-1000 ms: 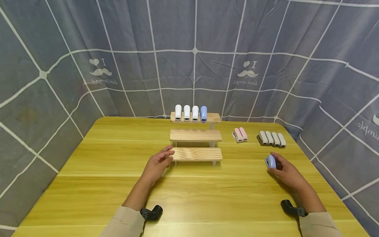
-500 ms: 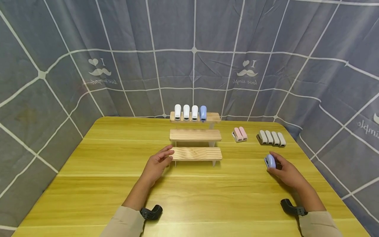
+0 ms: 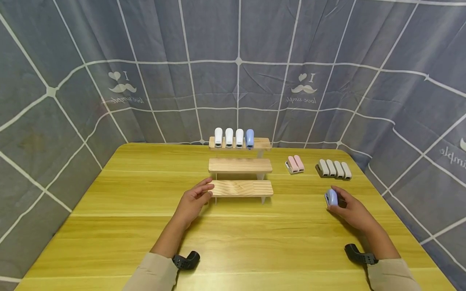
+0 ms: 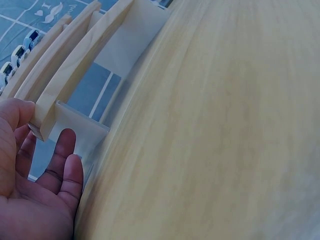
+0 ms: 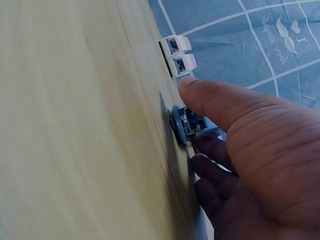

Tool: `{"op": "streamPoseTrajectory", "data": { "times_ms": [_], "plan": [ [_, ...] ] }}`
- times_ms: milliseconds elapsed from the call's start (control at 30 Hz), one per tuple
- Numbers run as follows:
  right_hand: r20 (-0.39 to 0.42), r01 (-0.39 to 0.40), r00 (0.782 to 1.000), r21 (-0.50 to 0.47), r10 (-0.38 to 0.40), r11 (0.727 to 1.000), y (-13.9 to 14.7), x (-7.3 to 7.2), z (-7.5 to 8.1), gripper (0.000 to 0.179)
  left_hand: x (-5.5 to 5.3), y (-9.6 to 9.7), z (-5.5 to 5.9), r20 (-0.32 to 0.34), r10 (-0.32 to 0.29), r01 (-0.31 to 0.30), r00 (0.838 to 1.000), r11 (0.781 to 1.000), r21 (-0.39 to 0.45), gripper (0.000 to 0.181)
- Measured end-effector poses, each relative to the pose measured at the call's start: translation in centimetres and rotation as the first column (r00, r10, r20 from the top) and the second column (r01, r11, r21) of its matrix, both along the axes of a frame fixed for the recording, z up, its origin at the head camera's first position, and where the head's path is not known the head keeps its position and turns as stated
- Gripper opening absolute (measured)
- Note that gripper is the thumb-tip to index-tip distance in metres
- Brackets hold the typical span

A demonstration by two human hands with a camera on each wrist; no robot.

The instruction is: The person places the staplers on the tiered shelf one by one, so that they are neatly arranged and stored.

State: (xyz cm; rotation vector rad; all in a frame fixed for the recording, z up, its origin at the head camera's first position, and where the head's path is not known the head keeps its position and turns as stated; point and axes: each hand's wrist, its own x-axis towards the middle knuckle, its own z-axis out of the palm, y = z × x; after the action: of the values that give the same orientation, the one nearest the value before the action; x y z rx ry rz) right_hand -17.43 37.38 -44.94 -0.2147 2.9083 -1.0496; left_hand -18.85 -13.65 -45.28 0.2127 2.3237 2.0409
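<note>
A wooden three-step display stand (image 3: 241,165) stands mid-table. On its top step, three white mini staplers (image 3: 229,137) and one blue mini stapler (image 3: 249,138) form a row. My left hand (image 3: 192,204) holds the left end of the lowest step, thumb and fingers about the board's corner in the left wrist view. Over on the right, my right hand (image 3: 351,209) grips another blue mini stapler (image 3: 331,197) between thumb and fingers, low at the tabletop. In the right wrist view the fingers partly hide this stapler (image 5: 192,122).
Two pink mini staplers (image 3: 295,164) sit side by side on the table (image 3: 255,242), right of the stand. Farther right lies a row of several grey-white mini staplers (image 3: 334,169). A grey curtain (image 3: 214,89) with white lines encloses the table's back and sides.
Hardly anything differs. The right hand and its blue stapler shift very slightly; the left hand stays at the stand's lowest step.
</note>
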Motion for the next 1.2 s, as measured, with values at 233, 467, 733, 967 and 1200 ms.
{"op": "streamPoseTrajectory", "data": {
  "times_ms": [233,467,733,967,1200],
  "plan": [
    [-0.002,-0.019,1.000,0.018,0.019,1.000,-0.12,0.10,0.17,0.076,0.00,-0.04,-0.01,0.007,-0.004,0.004,1.000,1.000,0.001,0.029],
    [-0.007,-0.015,1.000,0.014,0.015,1.000,-0.31,0.07,0.23,0.076,0.02,-0.04,0.09,0.008,0.003,-0.002,1.000,1.000,-0.007,0.028],
    [-0.030,0.000,1.000,0.018,0.001,1.000,-0.49,0.11,-0.01,0.074,0.06,-0.01,0.11,-0.004,0.001,-0.001,1.000,1.000,-0.013,0.029],
    [-0.024,0.009,1.000,0.001,-0.009,1.000,-0.64,0.21,0.18,0.075,0.05,-0.08,0.09,0.003,-0.001,0.001,1.000,1.000,-0.020,0.028],
    [-0.010,0.026,1.000,-0.085,-0.027,0.996,-0.31,-0.12,0.72,0.076,0.09,0.26,0.04,0.002,0.003,-0.003,1.000,1.000,-0.030,0.029]
  ]
}}
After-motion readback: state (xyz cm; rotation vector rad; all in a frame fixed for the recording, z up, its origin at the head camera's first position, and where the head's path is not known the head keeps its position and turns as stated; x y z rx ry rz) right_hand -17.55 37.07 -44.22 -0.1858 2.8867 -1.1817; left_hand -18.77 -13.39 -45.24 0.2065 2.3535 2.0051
